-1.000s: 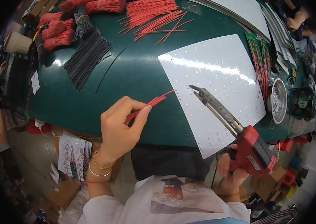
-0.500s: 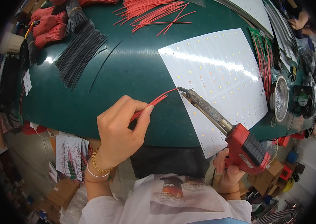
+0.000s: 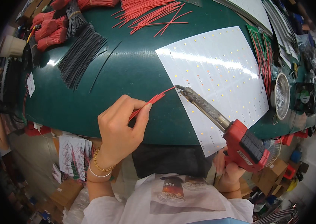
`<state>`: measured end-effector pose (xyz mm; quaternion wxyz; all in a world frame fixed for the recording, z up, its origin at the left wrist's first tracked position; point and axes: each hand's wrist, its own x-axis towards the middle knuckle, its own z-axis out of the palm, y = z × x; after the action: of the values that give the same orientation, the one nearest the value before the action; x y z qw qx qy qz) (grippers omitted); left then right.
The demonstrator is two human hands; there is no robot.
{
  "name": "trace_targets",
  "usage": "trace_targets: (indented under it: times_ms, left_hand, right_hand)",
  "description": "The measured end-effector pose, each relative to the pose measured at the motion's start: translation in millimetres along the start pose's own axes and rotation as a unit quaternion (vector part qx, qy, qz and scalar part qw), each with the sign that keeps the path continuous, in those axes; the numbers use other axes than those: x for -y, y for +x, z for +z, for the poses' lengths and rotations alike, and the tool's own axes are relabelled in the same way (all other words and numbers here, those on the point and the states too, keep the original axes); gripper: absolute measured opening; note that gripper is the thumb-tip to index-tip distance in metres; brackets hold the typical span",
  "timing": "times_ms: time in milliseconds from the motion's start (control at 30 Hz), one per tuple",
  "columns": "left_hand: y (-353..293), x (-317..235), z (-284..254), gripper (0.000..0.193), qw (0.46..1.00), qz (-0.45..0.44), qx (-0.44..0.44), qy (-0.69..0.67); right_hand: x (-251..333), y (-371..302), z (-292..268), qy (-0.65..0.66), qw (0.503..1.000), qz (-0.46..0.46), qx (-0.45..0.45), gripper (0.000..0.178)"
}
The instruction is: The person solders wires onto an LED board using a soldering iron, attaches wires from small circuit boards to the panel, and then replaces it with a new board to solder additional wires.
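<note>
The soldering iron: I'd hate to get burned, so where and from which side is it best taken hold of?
Grip the soldering iron by its red handle, coming from the near table edge, as the right hand does from below. The bare, scorched metal barrel points away toward the white board, so that end is probably hot and best avoided.

I see the soldering iron point(image 3: 217, 121) tip has closed in and now meets the red wire point(image 3: 154, 100) end at the white board point(image 3: 217, 74) edge. My left hand point(image 3: 122, 128) slid slightly right with the wire.
</note>
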<state>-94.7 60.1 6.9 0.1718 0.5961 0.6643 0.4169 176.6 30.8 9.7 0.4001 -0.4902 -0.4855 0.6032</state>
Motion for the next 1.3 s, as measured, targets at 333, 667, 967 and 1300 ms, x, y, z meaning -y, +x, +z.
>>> trace_targets:
  times_ms: [333, 667, 967, 1300]
  left_hand:
    - [1.4, -2.4, 1.3, 0.007, 1.000, 0.002, 0.003, 0.009]
    - [4.8, -11.8, -10.5, 0.005, 0.999, -0.018, 0.024, 0.041]
    - [18.8, -12.4, -27.5, 0.008, 0.961, -0.184, 0.008, -0.204]
    - [68.4, -3.3, 2.1, 0.016, 0.947, -0.140, 0.148, -0.249]
  right_hand:
    - [5.7, 4.8, 8.3, 0.026, 0.999, -0.018, -0.026, 0.082]
    - [1.9, 4.5, -1.8, 0.058, 0.996, -0.060, -0.024, 0.079]
    - [-2.6, 1.6, -18.9, 0.124, 0.988, -0.086, -0.023, 0.076]
    - [-3.2, -1.9, -25.2, 0.137, 0.985, -0.101, -0.027, 0.074]
